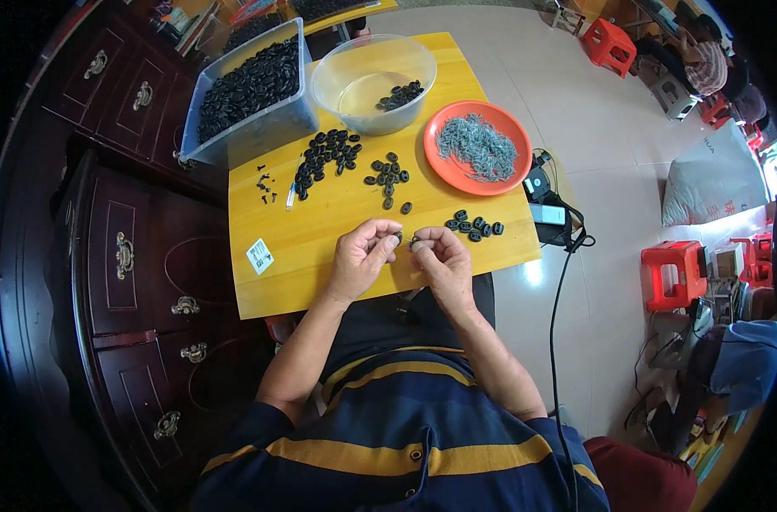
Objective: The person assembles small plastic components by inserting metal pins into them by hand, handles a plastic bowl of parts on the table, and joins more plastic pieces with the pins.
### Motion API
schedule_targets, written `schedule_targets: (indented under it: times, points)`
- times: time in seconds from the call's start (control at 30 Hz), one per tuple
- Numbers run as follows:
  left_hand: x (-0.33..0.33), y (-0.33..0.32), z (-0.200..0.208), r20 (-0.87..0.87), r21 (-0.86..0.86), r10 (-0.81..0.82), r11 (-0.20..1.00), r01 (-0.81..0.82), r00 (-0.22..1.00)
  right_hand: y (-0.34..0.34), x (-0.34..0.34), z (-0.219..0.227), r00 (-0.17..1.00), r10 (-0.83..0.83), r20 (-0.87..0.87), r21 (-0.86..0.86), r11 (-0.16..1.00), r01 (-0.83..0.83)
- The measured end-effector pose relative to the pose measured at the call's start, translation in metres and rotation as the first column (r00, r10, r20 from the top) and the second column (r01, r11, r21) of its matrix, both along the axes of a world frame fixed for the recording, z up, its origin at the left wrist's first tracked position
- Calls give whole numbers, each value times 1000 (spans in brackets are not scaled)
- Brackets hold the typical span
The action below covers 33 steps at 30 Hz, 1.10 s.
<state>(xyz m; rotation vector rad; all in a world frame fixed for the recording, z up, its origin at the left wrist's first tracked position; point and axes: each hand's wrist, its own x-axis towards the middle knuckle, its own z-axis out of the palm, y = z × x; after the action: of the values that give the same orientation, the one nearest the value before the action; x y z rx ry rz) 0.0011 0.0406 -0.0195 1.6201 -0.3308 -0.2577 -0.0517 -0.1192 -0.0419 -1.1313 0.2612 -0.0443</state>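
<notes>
Above the near part of the yellow table [299, 256], my left hand [358, 261] pinches a small black oval part [398, 236] between thumb and fingertips. My right hand [447, 266], just beside it, is closed in a pinch on another small black piece [415, 241], mostly hidden by the fingers. A narrow gap separates the two pieces. Past my hands lies a loose cluster of black oval parts [388, 179]. A smaller group of similar parts [474, 226] sits right of my right hand, and a larger heap [324, 158] lies farther left.
At the back stand a plastic bin [301, 94] full of black parts and a clear round tub [329, 90]. An orange plate [433, 162] holds thin silvery pieces. Tiny black pieces [265, 182] lie at left. A dark cable [555, 299] hangs off the right edge; a cabinet [175, 290] borders the left.
</notes>
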Motion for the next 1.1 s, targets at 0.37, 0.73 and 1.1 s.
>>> schedule_targets:
  times: [0.37, 0.73, 1.1]
  points:
    - [-1, -5, 3, 45, 7, -3, 1000, 3, 999, 2, -1, 0, 1000, -21, 14, 3, 1000, 21]
    - [-2, -3, 6, 135, 126, -79, 990, 62, 988, 1, -3, 1, 1000, -11, 5, -18, 1000, 12]
    - [7, -4, 16, 340, 192, -178, 974, 117, 923, -3, -2, 10, 991, 116, -69, 81, 991, -110]
